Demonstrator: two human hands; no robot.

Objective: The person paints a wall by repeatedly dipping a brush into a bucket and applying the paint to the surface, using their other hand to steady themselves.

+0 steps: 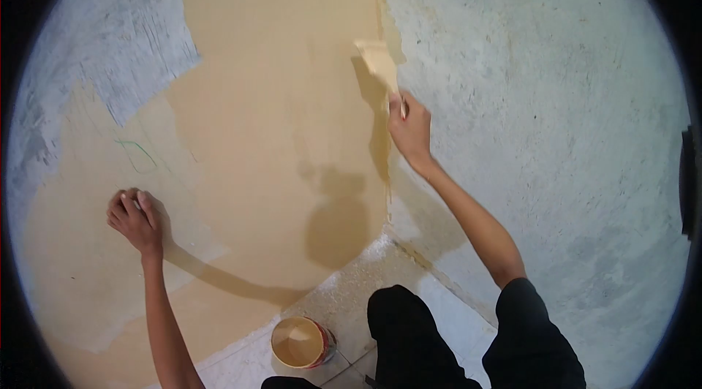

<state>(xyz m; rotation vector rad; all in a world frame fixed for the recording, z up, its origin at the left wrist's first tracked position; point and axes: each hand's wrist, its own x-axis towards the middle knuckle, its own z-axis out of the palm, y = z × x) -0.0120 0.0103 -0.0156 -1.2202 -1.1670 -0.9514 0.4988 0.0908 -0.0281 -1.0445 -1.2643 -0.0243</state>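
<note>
My right hand (412, 129) is closed around the handle of a paintbrush (379, 63) covered in cream-beige paint. The brush head points up and left, at the corner where the beige painted wall (270, 74) meets the grey-white wall (526, 96). Over on the left, my left hand (136, 219) is at the paler, thinly painted part of the wall, its fingers curled in and nothing visible in them. Below, between the wall and my legs, a small paint can (323, 341) stands on the floor with beige paint inside.
My knees in dark trousers (413, 338) take up the bottom centre, close to the can. White floor tiles (344, 374) meet both walls near the corner. Green lines (139, 155) mark the left wall. A dark object (687, 183) sits at the far right edge.
</note>
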